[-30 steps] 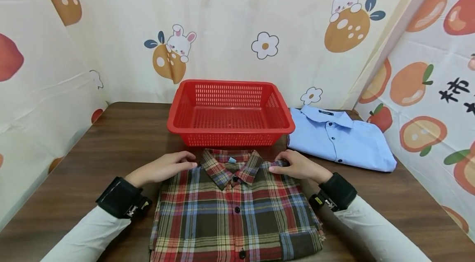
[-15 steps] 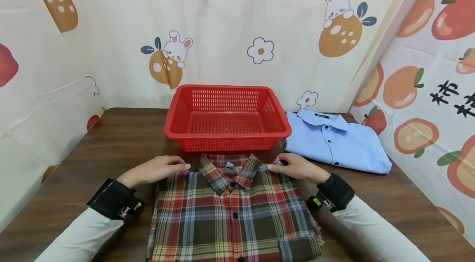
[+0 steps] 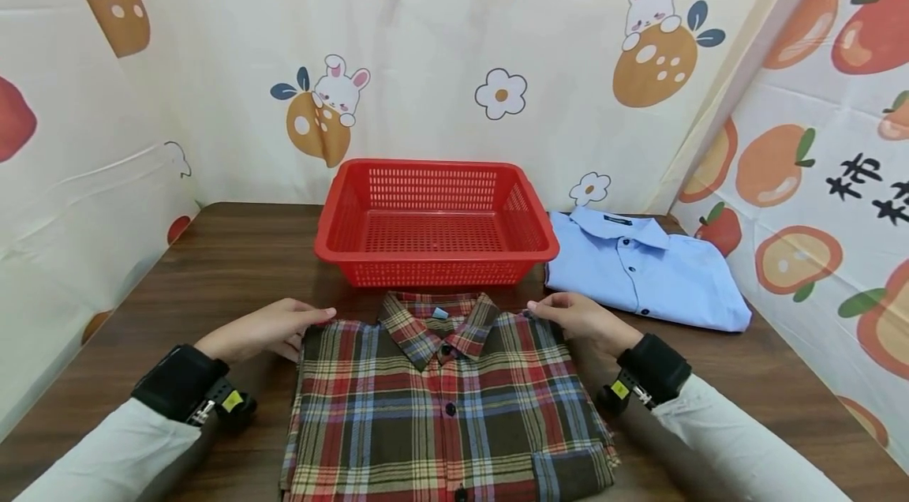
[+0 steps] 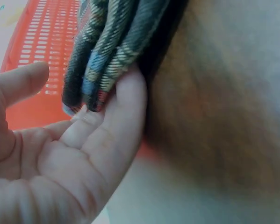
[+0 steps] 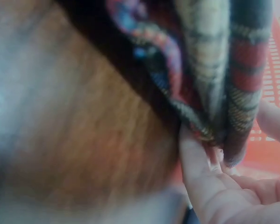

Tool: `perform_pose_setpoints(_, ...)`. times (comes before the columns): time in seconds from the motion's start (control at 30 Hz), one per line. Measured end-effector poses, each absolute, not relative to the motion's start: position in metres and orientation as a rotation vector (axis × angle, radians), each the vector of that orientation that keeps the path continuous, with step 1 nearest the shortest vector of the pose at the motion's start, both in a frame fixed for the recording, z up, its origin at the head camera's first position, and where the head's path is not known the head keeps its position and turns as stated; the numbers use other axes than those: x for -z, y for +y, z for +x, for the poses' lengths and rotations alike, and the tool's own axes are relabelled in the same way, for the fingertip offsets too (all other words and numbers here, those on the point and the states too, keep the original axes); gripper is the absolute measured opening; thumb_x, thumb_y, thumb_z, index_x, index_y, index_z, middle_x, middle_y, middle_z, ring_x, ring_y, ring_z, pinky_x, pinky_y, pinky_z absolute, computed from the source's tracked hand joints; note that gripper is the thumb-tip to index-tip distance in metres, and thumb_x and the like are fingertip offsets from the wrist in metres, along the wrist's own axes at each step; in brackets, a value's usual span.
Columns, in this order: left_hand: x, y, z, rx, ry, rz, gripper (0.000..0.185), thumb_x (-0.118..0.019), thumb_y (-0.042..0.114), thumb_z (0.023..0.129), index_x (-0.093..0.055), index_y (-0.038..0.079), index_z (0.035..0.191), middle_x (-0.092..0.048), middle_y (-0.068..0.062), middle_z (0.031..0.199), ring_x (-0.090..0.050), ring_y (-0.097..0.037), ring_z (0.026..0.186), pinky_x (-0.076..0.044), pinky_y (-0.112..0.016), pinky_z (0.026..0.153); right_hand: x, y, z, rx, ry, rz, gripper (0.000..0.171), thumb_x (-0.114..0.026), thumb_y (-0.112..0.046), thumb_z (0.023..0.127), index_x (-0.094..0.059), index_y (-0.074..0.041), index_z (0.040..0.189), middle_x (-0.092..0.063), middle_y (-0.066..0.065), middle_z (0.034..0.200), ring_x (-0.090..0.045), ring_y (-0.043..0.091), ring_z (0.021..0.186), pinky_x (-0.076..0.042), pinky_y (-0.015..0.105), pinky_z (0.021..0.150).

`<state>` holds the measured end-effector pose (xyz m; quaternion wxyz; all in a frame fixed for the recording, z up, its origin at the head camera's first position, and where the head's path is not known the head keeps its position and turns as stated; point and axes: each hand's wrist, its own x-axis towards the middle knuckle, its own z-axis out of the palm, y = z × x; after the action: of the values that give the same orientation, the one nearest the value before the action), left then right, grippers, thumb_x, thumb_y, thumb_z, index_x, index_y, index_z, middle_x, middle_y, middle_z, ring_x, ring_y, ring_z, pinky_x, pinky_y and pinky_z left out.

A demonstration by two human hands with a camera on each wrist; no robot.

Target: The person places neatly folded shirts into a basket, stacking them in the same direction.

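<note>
Support the likely limp, light plaid shirt (image 3: 401, 411) at shoulders (image 3: 348, 340) toward the bench's (image 3: 248, 257) far edge, left grip (image 3: 270, 328) spread, right grip (image 3: 578, 320) pinching it

White sleeves (image 3: 106, 458), wide black wristbands (image 3: 170, 383) with silvery metal fittings (image 3: 202, 411), yellow patches (image 3: 232, 401), bare hands (image 3: 266, 327).

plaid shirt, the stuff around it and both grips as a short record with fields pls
plaid shirt: front up on the brown table, collar toward the red basket
red basket: open-topped, perforated, beyond the plaid shirt
blue shirt: folded, collar up, right of the red basket
left grip: fingers tucked under a layered edge of the plaid shirt, thumb clear of it
right grip: fingers under the opposite edge, thumb contact unclear
</note>
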<state>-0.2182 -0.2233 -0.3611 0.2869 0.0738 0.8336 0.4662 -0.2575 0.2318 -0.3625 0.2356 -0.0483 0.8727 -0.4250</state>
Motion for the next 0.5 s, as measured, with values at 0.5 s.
perform_pose_setpoints(0.5,0.371,-0.239,-0.190,-1.398,1.953,0.183,0.046,-0.043,0.038,0.102,-0.058,-0.005,0.107,-0.062,0.000,0.072,-0.069,-0.014,0.068,-0.061,-0.035,0.073,0.362,0.246,-0.246,1.263,2.222,-0.008,0.068,-0.046,-0.055,0.096,-0.052,0.003,0.132,-0.069,0.006,0.111,-0.068,0.016,0.098,-0.055,0.040,0.091)
